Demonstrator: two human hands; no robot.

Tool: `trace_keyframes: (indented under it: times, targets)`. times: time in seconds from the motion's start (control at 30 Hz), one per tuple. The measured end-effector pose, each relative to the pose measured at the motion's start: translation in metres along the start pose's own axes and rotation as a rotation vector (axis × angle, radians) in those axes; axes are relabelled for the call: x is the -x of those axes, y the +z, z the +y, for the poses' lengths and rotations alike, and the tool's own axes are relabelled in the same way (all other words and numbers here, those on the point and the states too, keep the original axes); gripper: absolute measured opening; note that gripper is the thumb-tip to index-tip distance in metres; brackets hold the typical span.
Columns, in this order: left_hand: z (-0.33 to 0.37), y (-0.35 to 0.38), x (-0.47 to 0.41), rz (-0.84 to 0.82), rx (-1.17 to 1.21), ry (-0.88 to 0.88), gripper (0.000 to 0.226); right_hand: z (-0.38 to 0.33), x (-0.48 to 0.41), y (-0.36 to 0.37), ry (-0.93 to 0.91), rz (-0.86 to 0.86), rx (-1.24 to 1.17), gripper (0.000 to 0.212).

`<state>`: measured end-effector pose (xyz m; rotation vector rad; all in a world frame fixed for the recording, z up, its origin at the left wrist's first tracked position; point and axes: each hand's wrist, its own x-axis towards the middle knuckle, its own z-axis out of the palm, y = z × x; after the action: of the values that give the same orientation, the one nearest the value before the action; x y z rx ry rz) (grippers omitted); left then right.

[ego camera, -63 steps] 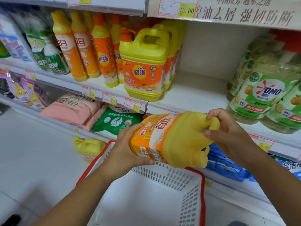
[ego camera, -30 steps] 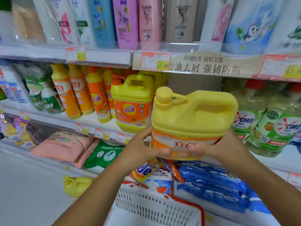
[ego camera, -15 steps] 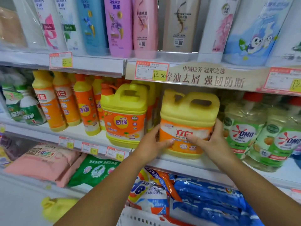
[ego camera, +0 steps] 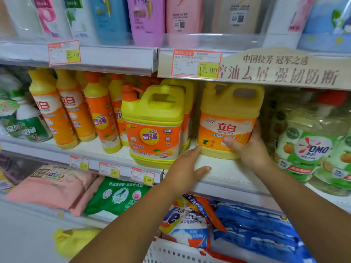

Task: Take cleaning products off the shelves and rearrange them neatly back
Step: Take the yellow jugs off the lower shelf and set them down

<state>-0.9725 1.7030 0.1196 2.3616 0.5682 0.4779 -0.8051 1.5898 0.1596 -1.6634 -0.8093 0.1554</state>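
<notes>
Apparently the yellow jug [ego camera: 228, 118] is already set on the shelf [ego camera: 224, 174], at three o'clock of the Keon jug [ego camera: 153, 128]. It is grasped low by the right hand [ego camera: 248, 150]; the left hand [ego camera: 184, 171], at its seven o'clock, is released. Only straightening is judged left.

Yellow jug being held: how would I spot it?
Look on the shelf below the 12.00 price tag. The yellow jug stands right of the KEON jug. Unlike that one, its label has red characters, and the right hand grips it.
</notes>
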Motion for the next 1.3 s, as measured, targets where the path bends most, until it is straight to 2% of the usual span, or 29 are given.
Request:
trace_keyframes:
  times: [0.17, 0.3, 0.4, 0.53, 0.6, 0.63, 0.7, 0.77, 0.83, 0.97, 1.03, 1.13, 1.2, 1.3]
  targets:
    - [0.003, -0.007, 0.012, -0.010, -0.001, 0.024, 0.069, 0.004, -0.015, 0.004, 0.011, 0.031, 0.018, 0.088]
    - [-0.004, -0.022, 0.032, 0.042, 0.026, 0.076, 0.061, -0.010, -0.014, 0.012, 0.075, 0.051, 0.045, 0.090]
    - [-0.029, -0.044, 0.082, 0.114, 0.029, 0.101, 0.057, -0.032, 0.004, 0.016, 0.062, 0.077, 0.038, 0.075]
    - [-0.121, -0.079, 0.181, 0.231, -0.041, -0.021, 0.045, -0.028, 0.097, 0.044, -0.105, 0.277, -0.087, 0.045]
    - [-0.185, -0.097, 0.226, 0.297, -0.175, -0.150, 0.048, -0.033, 0.152, 0.088, -0.075, 0.108, -0.127, 0.030]
    - [-0.216, -0.104, 0.245, 0.306, -0.247, -0.243, 0.052, -0.033, 0.174, 0.115, -0.037, -0.076, -0.109, 0.025]
    - [-0.267, -0.113, 0.274, 0.295, -0.337, -0.434, 0.069, -0.029, 0.200, 0.175, 0.076, -0.552, -0.003, 0.031]
    - [-0.303, -0.110, 0.290, 0.249, -0.305, -0.520, 0.089, -0.011, 0.206, 0.231, 0.062, -0.880, 0.193, 0.038]
    - [-0.330, -0.100, 0.297, 0.174, -0.182, -0.560, 0.104, 0.007, 0.206, 0.285, 0.024, -1.040, 0.351, 0.042]
    - [-0.373, -0.084, 0.294, 0.085, 0.101, -0.627, 0.130, 0.040, 0.206, 0.380, 0.019, -1.195, 0.660, 0.065]
    - [-0.388, -0.080, 0.288, 0.082, 0.237, -0.663, 0.139, 0.058, 0.209, 0.412, 0.049, -1.195, 0.820, 0.064]
    - [-0.401, -0.067, 0.283, 0.073, 0.360, -0.704, 0.123, 0.077, 0.216, 0.436, 0.062, -1.135, 0.954, 0.049]
    - [-0.406, -0.059, 0.286, 0.117, 0.380, -0.722, 0.116, 0.080, 0.222, 0.437, 0.065, -1.097, 0.912, 0.041]
    - [-0.401, -0.065, 0.293, 0.161, 0.402, -0.722, 0.106, 0.064, 0.225, 0.426, 0.095, -1.059, 0.793, 0.047]
